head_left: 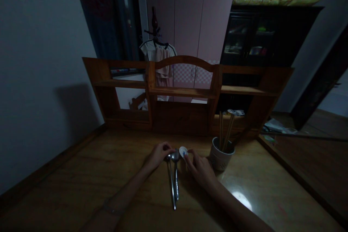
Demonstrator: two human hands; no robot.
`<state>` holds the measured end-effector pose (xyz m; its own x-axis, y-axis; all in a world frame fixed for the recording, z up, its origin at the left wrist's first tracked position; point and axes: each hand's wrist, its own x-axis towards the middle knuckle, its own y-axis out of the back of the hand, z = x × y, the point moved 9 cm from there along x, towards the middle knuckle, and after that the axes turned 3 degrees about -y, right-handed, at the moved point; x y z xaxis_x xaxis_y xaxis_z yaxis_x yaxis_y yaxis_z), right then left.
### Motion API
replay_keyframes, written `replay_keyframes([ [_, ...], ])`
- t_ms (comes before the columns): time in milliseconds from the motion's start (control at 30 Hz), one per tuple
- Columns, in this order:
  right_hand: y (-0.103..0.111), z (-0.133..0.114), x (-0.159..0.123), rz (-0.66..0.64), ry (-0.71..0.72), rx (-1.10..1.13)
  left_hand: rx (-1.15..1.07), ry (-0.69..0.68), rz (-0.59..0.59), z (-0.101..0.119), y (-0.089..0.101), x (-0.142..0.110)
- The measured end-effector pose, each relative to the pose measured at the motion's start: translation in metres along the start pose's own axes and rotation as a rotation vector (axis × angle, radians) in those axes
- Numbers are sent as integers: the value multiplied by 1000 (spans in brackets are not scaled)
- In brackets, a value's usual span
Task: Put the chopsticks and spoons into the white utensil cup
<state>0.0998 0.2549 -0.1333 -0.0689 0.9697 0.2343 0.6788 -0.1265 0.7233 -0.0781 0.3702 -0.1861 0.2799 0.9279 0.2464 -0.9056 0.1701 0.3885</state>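
Observation:
Two metal spoons lie side by side on the wooden desk, handles toward me: a long thin-handled spoon (172, 185) and, to its right, a shorter spoon (176, 174). At their bowls, my left hand (161, 154) is closed, its fingertips on the long-handled spoon and reaching toward the shorter one's bowl. My right hand (201, 169) pinches a white spoon (183, 150) with a blue mark, just right of the metal bowls. The white spoon's handle is hidden or too dark to make out.
A pale cup (219, 161) holding several chopsticks (228, 130) stands close to my right hand. Along the desk's back edge runs a wooden shelf unit (185, 92). A wall (40, 79) borders the left; light reflects off the desk (272, 188) at right.

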Motion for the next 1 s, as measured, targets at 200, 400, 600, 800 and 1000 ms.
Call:
replay_keyframes([
  [200, 1, -3, -1, 2, 24, 9, -48, 3, -58, 3, -6, -1],
  [400, 1, -7, -1, -17, 26, 18, -56, 3, -63, 11, -6, -3],
  [600, 3, -7, -1, -5, 20, -2, -85, 27, -67, 7, -6, -4],
  [800, 3, -5, -1, -11, 3, -18, -67, 25, -154, 16, -8, -6],
  [1000, 4, -6, -1, 0, 17, -9, -46, 48, -184, 20, 0, -11],
])
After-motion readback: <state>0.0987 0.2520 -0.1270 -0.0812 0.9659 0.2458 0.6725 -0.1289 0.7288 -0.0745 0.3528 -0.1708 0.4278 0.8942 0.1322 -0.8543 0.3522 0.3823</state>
